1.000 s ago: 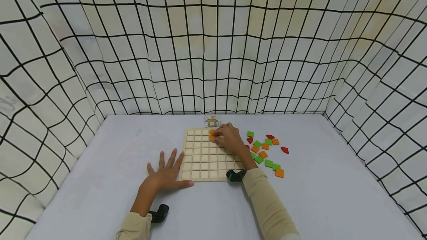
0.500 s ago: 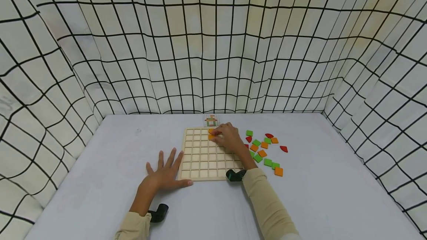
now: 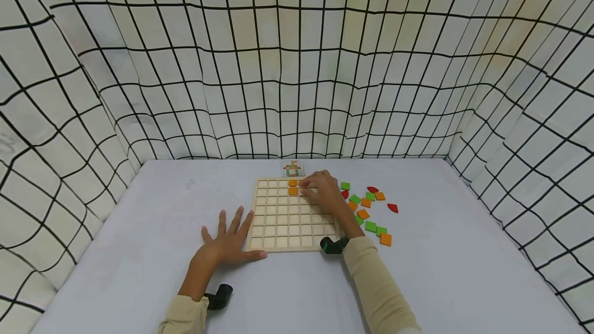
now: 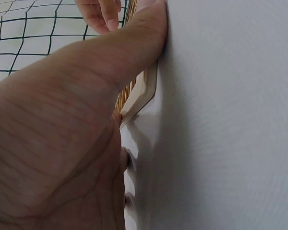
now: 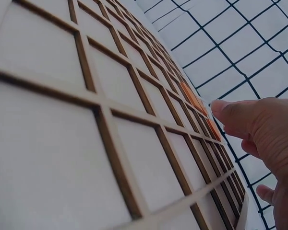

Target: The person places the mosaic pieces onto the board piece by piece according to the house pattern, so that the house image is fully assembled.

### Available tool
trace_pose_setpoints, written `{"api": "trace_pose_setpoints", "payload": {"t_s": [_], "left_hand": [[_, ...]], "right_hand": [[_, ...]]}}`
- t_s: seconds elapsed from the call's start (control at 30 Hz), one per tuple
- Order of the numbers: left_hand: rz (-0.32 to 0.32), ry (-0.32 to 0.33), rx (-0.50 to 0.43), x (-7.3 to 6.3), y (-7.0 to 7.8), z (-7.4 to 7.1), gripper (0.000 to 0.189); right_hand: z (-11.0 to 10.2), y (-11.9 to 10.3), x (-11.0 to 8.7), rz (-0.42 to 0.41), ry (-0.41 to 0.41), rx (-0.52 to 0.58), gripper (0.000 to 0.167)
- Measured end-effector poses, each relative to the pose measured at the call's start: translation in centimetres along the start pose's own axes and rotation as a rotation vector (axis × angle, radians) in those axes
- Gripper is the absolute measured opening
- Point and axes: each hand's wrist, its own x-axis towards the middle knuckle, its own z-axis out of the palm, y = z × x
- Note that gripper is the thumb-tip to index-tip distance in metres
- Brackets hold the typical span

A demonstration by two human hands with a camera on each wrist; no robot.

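Bends the fingers of the right hand [image 3: 323, 189] over the far row of a gridded board [image 3: 281, 230], at an orange piece [image 3: 300, 183] mostly hidden there; cannot tell whether pinched or only touched. Just left of that, note a rounded orange piece [image 3: 293, 183] and, one cell nearer, a square orange tile [image 3: 293, 191]. Should all handle as light, stiff and fairly smooth, probably hard to break but easy to nudge askew; best taken by opposite edges, between thumb and fingertip. Spreads the left hand [image 3: 223, 249] flat and loose, gripping nothing, about the board's near left corner. Looks like pale wood, with thin raised strips crossing into shallow square cells, browner on their sides up close. To the right, find flat green squares [image 3: 370, 226], orange squares [image 3: 385, 239] and red pieces [image 3: 393, 208] with curved edges, scattered over smooth white cloth [image 3: 139, 251]. Beyond the far rim, note a small picture card [image 3: 292, 168].
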Motion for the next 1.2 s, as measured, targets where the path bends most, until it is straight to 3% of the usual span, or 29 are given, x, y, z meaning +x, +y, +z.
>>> {"api": "trace_pose_setpoints", "payload": {"t_s": [0.5, 0.73, 1.0, 1.2], "left_hand": [[0.002, 0.0, 0.012, 0.1, -0.1, 0.0, 0.115], [0.004, -0.004, 0.004, 0.2, -0.3, 0.2, 0.115], [0.004, -0.011, -0.006, 0.0, -0.3, 0.1, 0.114], [0.014, 0.001, -0.019, -0.1, -0.2, 0.1, 0.113]], "right_hand": [[-2.8, 1.4, -1.9, 0.118, 0.044, -0.022, 0.017], [-3.6, 3.1, -3.1, 0.18, 0.091, 0.011, 0.017], [-4.3, 4.5, -4.3, 0.288, 0.049, -0.018, 0.023], [-4.7, 5.3, -4.8, 0.305, 0.042, -0.02, 0.026]]}}
